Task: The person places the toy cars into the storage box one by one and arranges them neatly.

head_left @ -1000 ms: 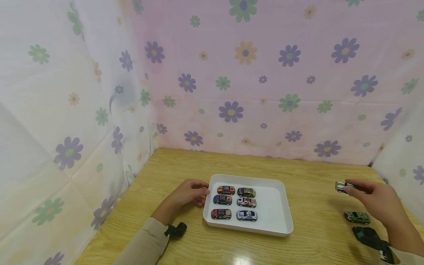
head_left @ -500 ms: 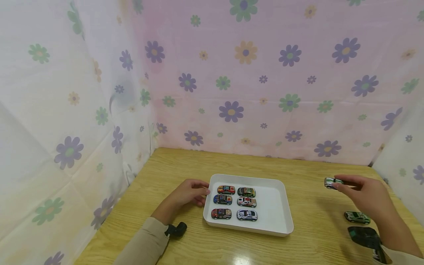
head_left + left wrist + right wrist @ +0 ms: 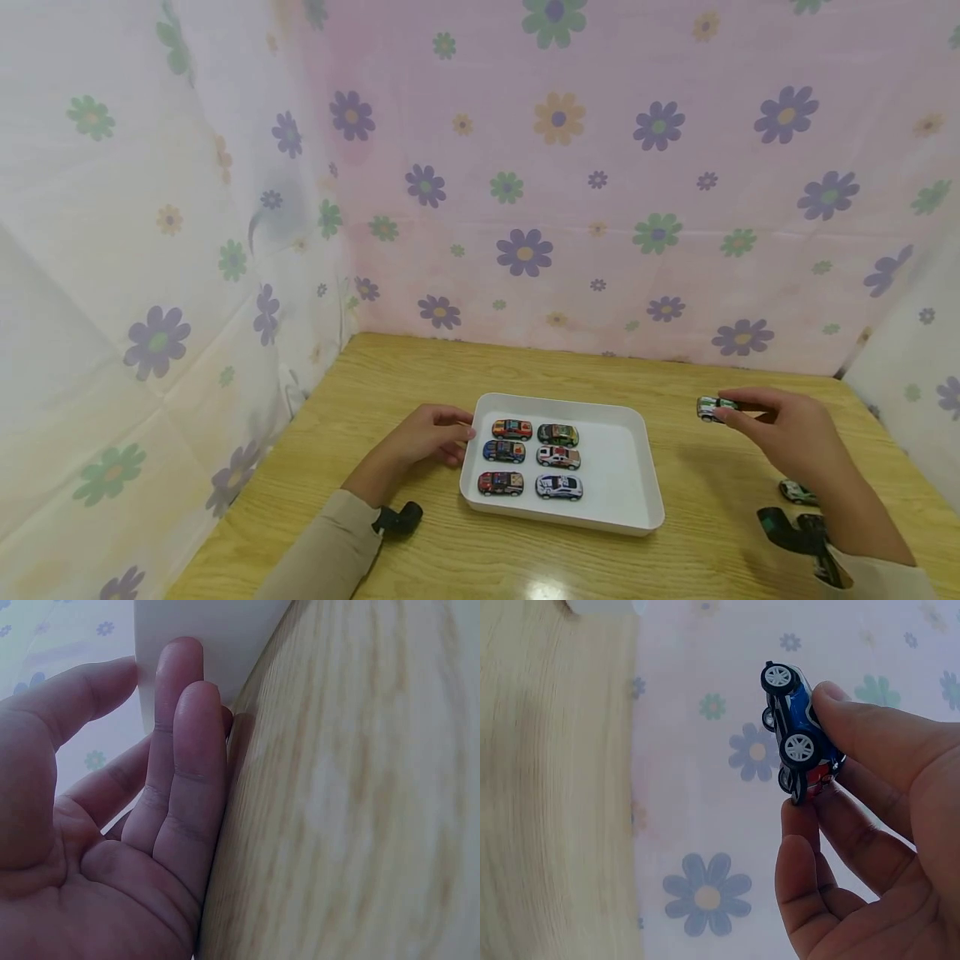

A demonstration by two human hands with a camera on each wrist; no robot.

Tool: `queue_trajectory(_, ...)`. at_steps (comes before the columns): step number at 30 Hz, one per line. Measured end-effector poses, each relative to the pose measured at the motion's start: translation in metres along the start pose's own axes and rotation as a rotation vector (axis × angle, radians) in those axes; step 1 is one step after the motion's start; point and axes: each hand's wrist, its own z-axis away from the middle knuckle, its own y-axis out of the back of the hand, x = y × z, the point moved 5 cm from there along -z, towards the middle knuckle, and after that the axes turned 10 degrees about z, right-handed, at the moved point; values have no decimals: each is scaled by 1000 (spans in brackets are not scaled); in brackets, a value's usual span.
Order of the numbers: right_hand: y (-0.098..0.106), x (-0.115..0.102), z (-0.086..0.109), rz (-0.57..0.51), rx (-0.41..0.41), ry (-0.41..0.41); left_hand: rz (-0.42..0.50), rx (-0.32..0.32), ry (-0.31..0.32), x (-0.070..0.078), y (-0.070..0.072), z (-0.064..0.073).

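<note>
My right hand [image 3: 787, 429] pinches a small toy car [image 3: 714, 408] between thumb and fingers, above the table to the right of the tray. From above the toy car looks white and green; its side with white-spoked wheels shows blue and red in the right wrist view. My left hand [image 3: 427, 437] is at the left side of a white tray [image 3: 618, 467]. In the left wrist view its fairly straight fingers [image 3: 199, 742] lie against the outer wall, with the thumb at the edge. Several toy cars [image 3: 558, 457] sit in two columns in the tray's left and middle part.
Another green toy car [image 3: 797, 492] is on the wooden table [image 3: 420, 558], partly hidden by the right forearm. Black wrist cameras [image 3: 401, 518] sit on both wrists. Flowered cloth [image 3: 585, 275] hangs behind the table and along its sides.
My right hand has moved left toward the tray and slightly up with the toy car in it. The left hand, the tray and its cars have stayed put.
</note>
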Motion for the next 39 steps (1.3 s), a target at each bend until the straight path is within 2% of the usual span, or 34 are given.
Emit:
queue_trajectory(11, -8, -29, -14, -56, 6, 50, -5, -2, 1, 1, 0, 1)
queue_trajectory(19, -28, -44, -22, -123, -57, 52, -10, -2, 7, 0, 0, 1)
queue_trajectory(29, -48, -65, -24, -123, -34, 159, -8, -6, -3, 1, 0, 1)
queue_trajectory(39, -70, -74, -28, -143, -39, 125, 1, -9, 1, 0, -1, 1)
